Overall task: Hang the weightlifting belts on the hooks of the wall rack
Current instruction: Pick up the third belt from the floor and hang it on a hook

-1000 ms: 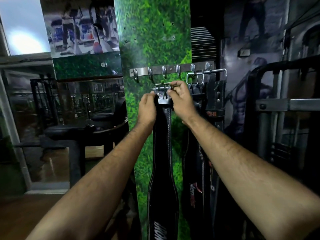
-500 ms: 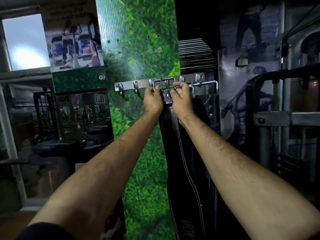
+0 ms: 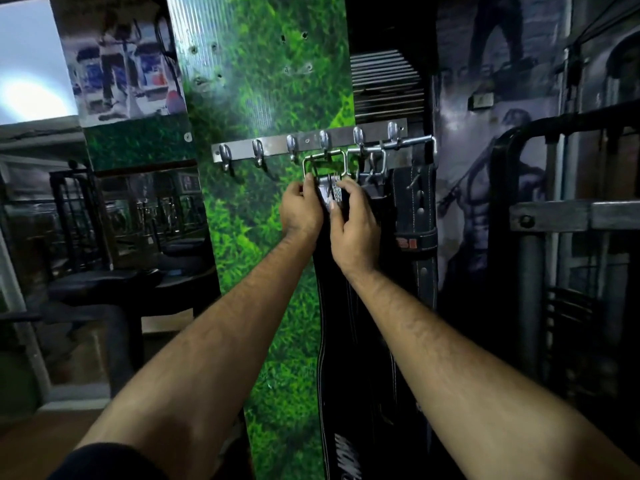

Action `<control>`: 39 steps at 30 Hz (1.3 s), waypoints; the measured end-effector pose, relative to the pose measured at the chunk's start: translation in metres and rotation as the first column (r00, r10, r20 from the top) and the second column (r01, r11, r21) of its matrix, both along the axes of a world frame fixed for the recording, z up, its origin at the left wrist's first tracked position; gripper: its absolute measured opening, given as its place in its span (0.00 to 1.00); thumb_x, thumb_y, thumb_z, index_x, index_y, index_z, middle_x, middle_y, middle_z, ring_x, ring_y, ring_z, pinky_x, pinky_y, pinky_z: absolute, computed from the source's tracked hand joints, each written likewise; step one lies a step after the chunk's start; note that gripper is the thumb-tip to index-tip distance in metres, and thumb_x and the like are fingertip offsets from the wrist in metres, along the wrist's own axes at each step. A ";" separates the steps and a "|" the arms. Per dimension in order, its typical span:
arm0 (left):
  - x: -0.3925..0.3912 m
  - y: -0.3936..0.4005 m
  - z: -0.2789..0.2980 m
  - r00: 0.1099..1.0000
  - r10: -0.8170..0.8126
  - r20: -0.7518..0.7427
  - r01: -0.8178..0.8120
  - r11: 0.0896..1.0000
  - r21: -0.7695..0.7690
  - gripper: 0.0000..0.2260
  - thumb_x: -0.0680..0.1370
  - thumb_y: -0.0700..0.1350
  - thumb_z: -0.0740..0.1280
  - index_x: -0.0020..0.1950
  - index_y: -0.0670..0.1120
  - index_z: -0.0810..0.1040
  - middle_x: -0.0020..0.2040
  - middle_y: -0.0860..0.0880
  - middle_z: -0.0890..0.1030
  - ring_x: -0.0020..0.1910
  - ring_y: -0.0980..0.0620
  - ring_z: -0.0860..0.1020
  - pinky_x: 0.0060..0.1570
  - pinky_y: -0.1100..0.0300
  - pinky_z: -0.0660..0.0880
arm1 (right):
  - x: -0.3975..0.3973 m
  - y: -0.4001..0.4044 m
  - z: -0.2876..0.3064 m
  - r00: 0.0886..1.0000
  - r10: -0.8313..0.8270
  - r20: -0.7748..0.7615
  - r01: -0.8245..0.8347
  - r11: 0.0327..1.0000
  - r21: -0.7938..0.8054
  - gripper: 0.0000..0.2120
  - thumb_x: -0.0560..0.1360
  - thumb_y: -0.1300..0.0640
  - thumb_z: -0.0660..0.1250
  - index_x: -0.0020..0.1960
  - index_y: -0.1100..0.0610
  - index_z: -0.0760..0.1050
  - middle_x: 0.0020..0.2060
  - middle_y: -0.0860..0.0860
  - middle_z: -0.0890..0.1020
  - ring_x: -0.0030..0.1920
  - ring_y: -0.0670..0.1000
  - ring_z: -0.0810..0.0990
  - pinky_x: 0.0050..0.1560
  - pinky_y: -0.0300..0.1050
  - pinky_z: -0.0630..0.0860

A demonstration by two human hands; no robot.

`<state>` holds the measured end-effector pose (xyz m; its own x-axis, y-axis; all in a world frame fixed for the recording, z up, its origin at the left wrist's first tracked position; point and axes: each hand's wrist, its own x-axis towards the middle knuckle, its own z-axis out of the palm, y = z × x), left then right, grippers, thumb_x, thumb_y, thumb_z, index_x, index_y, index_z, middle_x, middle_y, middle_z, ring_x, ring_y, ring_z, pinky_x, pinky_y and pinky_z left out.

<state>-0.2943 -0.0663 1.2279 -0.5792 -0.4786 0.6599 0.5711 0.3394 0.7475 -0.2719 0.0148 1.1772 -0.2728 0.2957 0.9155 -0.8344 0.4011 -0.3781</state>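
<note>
A steel wall rack (image 3: 273, 146) with several hooks is screwed to a green grass-print panel. A long black weightlifting belt (image 3: 343, 341) hangs straight down from its metal buckle (image 3: 325, 164), whose frame sits over a hook near the rack's middle. My left hand (image 3: 300, 209) grips the belt's top at the left, just under the buckle. My right hand (image 3: 355, 220) pinches the same top end from the right. Other black belts (image 3: 415, 216) hang by their buckles from the hooks further right.
Three hooks at the rack's left end (image 3: 258, 152) are bare. A chrome bar handle (image 3: 412, 142) hangs at the rack's right end. A black gym machine frame (image 3: 554, 216) stands at the right, a padded bench (image 3: 104, 289) at the lower left under a mirror.
The buckle went up to the rack and now sits over a hook. Both hands have slid down from the buckle to the belt's top end.
</note>
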 end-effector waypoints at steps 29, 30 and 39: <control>0.056 -0.046 -0.487 0.720 -0.256 0.645 0.202 0.966 0.158 0.16 0.74 0.57 0.72 0.52 0.47 0.84 0.49 0.48 0.87 0.51 0.50 0.85 0.52 0.45 0.81 | 0.010 0.016 -0.472 0.348 0.186 0.919 -0.237 0.966 -0.106 0.32 0.71 0.29 0.65 0.47 0.60 0.76 0.40 0.57 0.83 0.42 0.56 0.83 0.44 0.59 0.79; 0.053 -0.047 -0.499 0.703 -0.263 0.661 0.208 0.964 0.163 0.14 0.73 0.57 0.72 0.52 0.49 0.84 0.49 0.49 0.87 0.51 0.51 0.85 0.52 0.45 0.81 | 0.010 0.015 -0.477 0.323 0.175 0.930 -0.237 0.966 -0.100 0.31 0.71 0.30 0.65 0.47 0.60 0.76 0.40 0.56 0.83 0.41 0.54 0.83 0.43 0.56 0.80; 0.045 -0.050 -0.624 0.587 -0.250 0.770 0.157 0.968 0.194 0.15 0.74 0.49 0.75 0.55 0.41 0.82 0.50 0.46 0.86 0.50 0.53 0.84 0.50 0.51 0.82 | 0.002 0.017 -0.573 0.198 -0.059 0.978 -0.230 0.967 0.105 0.27 0.73 0.38 0.69 0.30 0.56 0.63 0.24 0.51 0.67 0.24 0.48 0.65 0.26 0.42 0.61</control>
